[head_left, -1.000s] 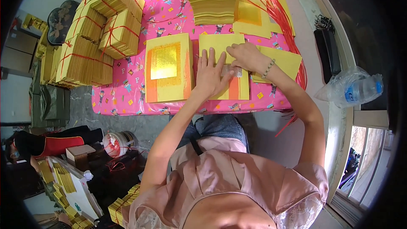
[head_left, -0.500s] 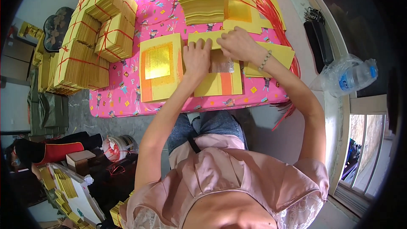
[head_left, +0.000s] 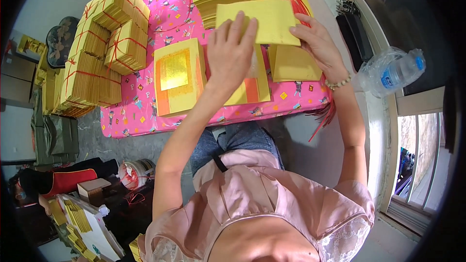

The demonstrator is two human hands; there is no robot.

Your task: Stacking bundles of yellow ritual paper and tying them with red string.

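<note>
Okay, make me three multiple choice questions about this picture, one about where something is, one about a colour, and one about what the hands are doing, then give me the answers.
1. Where does the clear plastic water bottle lie?
A. On the pink cloth between the stacks
B. On the pale ledge to the person's right of the table
C. On the floor under the table

2. What colour is the string around the bundled paper stacks at the table's left end?
A. Red
B. Blue
C. White

3. What are the left hand and right hand doing?
A. Resting in the lap
B. Gripping the bottle
C. Both holding one yellow paper sheet above the pink patterned tablecloth

Answers: B, the bottle lies on its side on the ledge by the window. A, red ties cross each bundle. C, the left fingers rest on the sheet's left part and the right hand grips its right edge.
</note>
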